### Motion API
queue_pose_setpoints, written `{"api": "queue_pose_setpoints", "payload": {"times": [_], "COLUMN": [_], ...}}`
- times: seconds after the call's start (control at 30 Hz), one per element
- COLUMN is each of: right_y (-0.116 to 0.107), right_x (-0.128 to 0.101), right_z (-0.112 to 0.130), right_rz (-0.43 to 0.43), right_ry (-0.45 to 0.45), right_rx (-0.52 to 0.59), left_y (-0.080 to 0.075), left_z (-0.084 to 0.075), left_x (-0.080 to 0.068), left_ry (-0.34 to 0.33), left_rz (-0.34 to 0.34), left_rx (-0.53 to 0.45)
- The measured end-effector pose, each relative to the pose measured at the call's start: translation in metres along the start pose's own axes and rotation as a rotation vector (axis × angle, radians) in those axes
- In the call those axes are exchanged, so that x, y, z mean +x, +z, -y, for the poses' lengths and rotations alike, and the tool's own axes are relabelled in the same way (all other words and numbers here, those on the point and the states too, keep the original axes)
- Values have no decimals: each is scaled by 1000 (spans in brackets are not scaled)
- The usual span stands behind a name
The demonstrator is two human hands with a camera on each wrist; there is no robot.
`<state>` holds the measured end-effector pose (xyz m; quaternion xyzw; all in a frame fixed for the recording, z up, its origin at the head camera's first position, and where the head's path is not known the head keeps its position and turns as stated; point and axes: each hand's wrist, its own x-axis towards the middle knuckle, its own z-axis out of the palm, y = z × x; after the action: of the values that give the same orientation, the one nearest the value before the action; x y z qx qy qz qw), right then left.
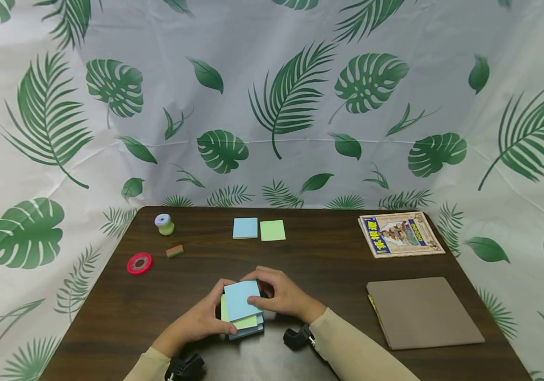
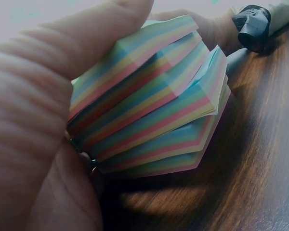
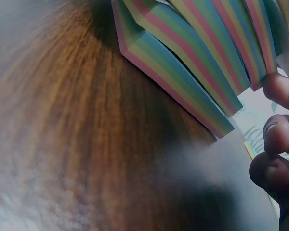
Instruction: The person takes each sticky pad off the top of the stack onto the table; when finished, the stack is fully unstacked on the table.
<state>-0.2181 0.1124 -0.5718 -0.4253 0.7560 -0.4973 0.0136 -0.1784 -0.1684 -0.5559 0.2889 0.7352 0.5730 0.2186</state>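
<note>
A thick stack of sticky notes (image 1: 243, 312) with striped pink, green and blue edges stands on the dark wooden table (image 1: 329, 264), its layers twisted out of line. My left hand (image 1: 205, 320) grips its left side, thumb on the top edge, as the left wrist view shows on the stack (image 2: 154, 106). My right hand (image 1: 277, 293) curls over the stack's far right corner, fingers on the blue top sheet. The right wrist view shows the fanned layers (image 3: 197, 62) and curled fingertips (image 3: 277, 137).
Single blue (image 1: 245, 228) and green (image 1: 272, 230) notes lie at the table's back. A roll of red tape (image 1: 139, 263), a small eraser (image 1: 174, 251) and a spool (image 1: 164, 224) sit at left. A magazine (image 1: 399, 233) and a brown folder (image 1: 422, 311) lie at right.
</note>
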Motion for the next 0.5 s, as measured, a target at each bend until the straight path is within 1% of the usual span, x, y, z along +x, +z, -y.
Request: {"api": "queue_pose_setpoints", "payload": {"times": [0.2, 0.3, 0.4, 0.5], "right_y": [0, 0, 0, 0], "right_x": [-2, -2, -2, 0], "right_z": [-1, -1, -2, -3], "right_rz": [-17, -37, -76, -128], "right_ry": [14, 16, -9, -58], "right_rx": [9, 22, 39, 50], "left_y": [1, 2, 2, 2], "left_z": [2, 3, 4, 2], "left_x": [1, 1, 1, 1], "left_ry": [27, 26, 16, -15], "left_rz": [3, 8, 11, 2], "left_rx": [-4, -13, -8, 16]}}
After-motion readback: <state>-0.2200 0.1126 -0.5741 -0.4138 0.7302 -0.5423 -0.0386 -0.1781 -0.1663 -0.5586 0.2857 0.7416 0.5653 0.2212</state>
